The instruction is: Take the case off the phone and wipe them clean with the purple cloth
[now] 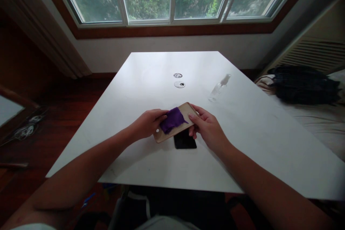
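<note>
L hand (pixel 151 122) has its thumb pressed on the purple cloth (pixel 173 119), which lies folded on the tan case (pixel 185 109); its other fingers are mostly hidden, so can't tell how they sit underneath; R hand (pixel 210 127) pinches the case's right end, thumb on the upper face, fingers curled under the edge. Case is held tilted above the near-middle of the table (pixel 134 79), left end nearer, partly over the black phone (pixel 185 141), which lies flat on the tabletop.

Risks, my judgement – R grip is at one end only, so if the thumb slackens the case could slip and drop onto the phone, poss. scratching it; cloth's loose right corner could snag or slide off if L thumb lifts; a wide R elbow swing might knock the spray bottle (pixel 219 88), far right – prob. low risk, as it's well apart from both hands.

Count: 2 hands; 1 case; 1 cloth; 1 phone; 1 bottle; 2 round inserts, i.e. a farther one (pixel 178 76) and a nearer one (pixel 179 84), both set in the tabletop, far-middle.
</note>
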A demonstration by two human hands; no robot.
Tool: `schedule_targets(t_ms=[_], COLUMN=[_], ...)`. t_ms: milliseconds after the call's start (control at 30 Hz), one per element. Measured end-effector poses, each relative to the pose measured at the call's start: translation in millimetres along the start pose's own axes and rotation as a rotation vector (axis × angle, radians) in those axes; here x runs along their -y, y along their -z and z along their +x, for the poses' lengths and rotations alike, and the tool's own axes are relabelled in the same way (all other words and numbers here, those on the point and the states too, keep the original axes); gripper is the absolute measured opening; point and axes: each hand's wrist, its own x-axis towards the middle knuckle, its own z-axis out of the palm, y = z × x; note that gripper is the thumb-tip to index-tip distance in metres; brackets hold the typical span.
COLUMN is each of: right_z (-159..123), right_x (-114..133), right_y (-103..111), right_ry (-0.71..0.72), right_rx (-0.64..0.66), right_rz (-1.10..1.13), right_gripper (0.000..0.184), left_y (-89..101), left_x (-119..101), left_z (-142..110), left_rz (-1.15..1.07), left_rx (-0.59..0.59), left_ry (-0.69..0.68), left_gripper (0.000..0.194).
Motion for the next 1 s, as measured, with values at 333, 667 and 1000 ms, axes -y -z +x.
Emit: schedule_targets(t_ms=[333,667,1000], right_z=[-4,-8,-14], right_x=[-4,-8,-11], right_y=[-3,-6,-16], right_ry=[-0.046,-0.100,-0.071], right_rx=[0.101,0.338,0.485], right_rz=[-0.043,-0.069,-0.039], right_gripper=[0.079,0.081,0.100], left_y=[-1.0,-8.5,-11.8], left_x=[-5,-9,-4], left_z=[0,-1,3], left_rz=[-0.219,-0.106,-0.276], left_rx=[0.067,-0.025,-0.396], left_ry=[0.037,0.016,0.112], left_gripper=[0.043,0.038,0.041])
